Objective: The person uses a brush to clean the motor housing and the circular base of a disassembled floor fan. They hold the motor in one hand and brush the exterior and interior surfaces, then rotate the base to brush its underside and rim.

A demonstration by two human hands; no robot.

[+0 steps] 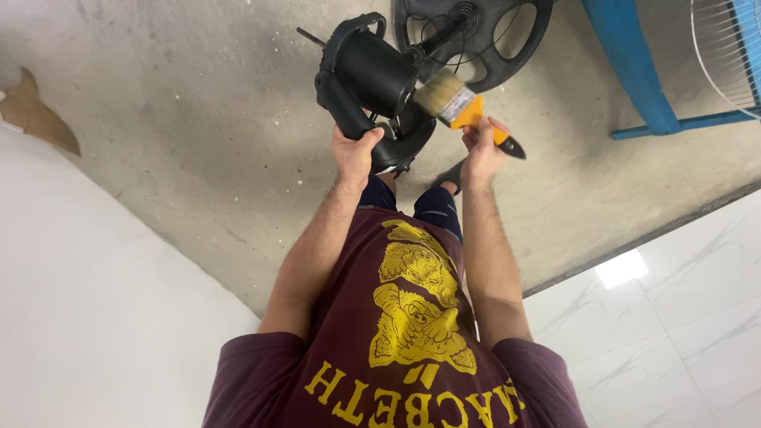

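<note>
Left hand (354, 152) clamped on black fan motor housing (372, 75), top centre of frame | right hand (479, 150) closed round paintbrush (460, 107), bristles touching housing | best: light strokes, housing held steady above concrete floor (198, 119)

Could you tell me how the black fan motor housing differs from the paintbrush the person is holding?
The fan motor housing is bulky, rounded and all black; the paintbrush is slim and flat, with pale bristles and a yellow handle tipped black. The left hand grips the housing from beneath at its neck, whereas the right hand holds the paintbrush by its handle. They meet where the bristles touch the housing.
</note>
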